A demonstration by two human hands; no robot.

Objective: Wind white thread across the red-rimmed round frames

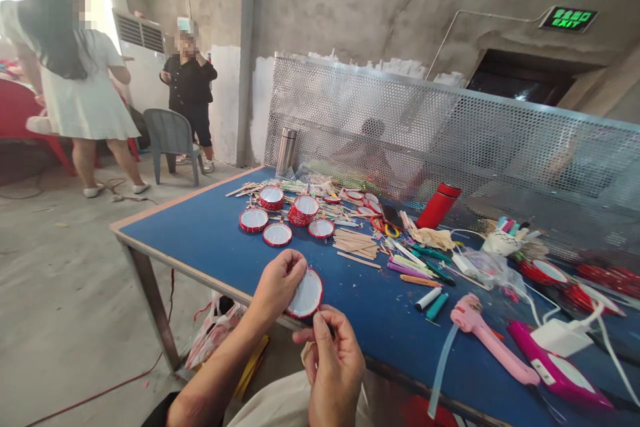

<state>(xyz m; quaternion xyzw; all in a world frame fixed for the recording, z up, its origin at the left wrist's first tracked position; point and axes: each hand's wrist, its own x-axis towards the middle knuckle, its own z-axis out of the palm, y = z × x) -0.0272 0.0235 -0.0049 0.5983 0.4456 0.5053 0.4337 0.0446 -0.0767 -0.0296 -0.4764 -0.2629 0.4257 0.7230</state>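
Note:
My left hand [281, 282] pinches a round white disc with a red rim [306, 293] by its upper left edge, just over the table's front edge. At the disc's lower right, my right hand [337, 360] has its thumb and index finger pressed together close to the red rim. Whatever sits in that pinch is too small to make out. Further in on the table lie similar red-rimmed discs, some single, such as one disc [277, 234], and some in a stack [303, 211]. Flat wooden sticks [356, 244] lie to their right.
On the blue table [185, 233] are a red bottle [439, 205], a steel flask [287, 153], markers [410, 267], a pink glue gun [493, 340] and a magenta device [557, 367] with white cables. A perforated metal panel [400, 120] stands behind. Two people are at the left.

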